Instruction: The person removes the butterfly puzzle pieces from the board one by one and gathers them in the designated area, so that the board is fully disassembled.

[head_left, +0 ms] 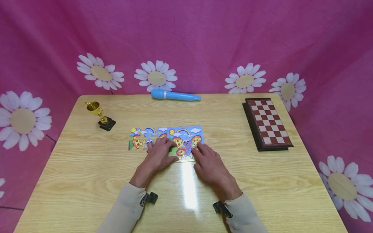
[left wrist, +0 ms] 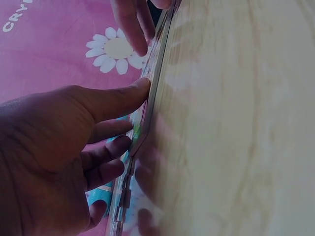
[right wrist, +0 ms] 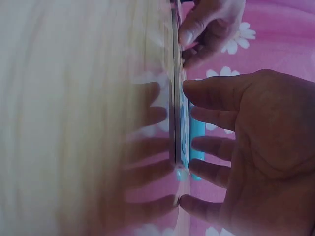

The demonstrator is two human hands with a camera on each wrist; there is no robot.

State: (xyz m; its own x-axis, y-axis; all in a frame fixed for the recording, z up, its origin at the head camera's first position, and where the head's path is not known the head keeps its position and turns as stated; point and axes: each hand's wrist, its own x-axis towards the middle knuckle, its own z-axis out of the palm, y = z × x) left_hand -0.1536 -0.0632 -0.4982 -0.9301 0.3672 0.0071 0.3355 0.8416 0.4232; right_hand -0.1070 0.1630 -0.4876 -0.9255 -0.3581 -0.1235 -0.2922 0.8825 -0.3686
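A flat butterfly picture board (head_left: 187, 137) with a rainbow and a sun lies on the table. Puzzle pieces (head_left: 135, 139) with similar artwork adjoin its left side, with gaps between some. My left hand (head_left: 159, 154) rests over the join, fingers loosely bent and thumb at the board's near edge; it covers several pieces. On the opposite side, my right hand (head_left: 210, 164) has its fingertips on the board's lower right part, thumb toward the near edge. Its fingers look nearly straight in the right wrist view. I see nothing gripped in either hand.
A gold trophy cup (head_left: 100, 116) on a black base stands at the left. Along the back edge lies a blue toy microphone (head_left: 176, 95). A folded chessboard case (head_left: 268, 124) occupies the right. Pink flowered cloth (head_left: 201, 42) hangs behind the wooden table (head_left: 87, 187).
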